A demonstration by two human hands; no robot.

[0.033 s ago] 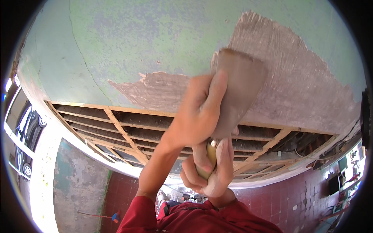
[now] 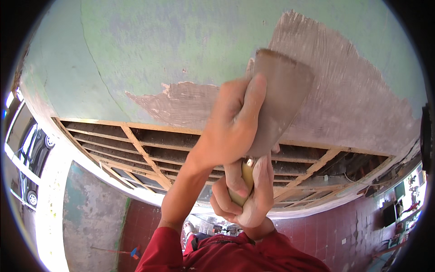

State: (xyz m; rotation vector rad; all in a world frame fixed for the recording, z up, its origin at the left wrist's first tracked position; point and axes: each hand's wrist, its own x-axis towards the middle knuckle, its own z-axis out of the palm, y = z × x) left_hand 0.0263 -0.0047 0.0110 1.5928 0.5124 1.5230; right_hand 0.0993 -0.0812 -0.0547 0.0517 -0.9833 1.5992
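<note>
A wide scraper has its grey blade (image 2: pixel 284 93) against peeling green-painted surface (image 2: pixel 158 45), over a patch of bare grey plaster (image 2: pixel 351 95). My left hand (image 2: pixel 231 122) grips the side of the blade, thumb along its face and fingers partly hidden. Below it, my right hand (image 2: pixel 256 201) is closed round the scraper's yellow-green handle (image 2: pixel 244 179), its fingers dusted pale.
Past the painted surface runs an opened wooden framework (image 2: pixel 141 147) with dark gaps and a loose wire on the right. A car (image 2: pixel 31 167) shows at far left, a rough grey wall (image 2: pixel 90 208), red tiles (image 2: pixel 317 235) and a thin pole with blue head (image 2: pixel 134 253) lower down.
The scraper blade has shifted slightly upward across the plaster patch, with both hands moving along with it and keeping their grip.
</note>
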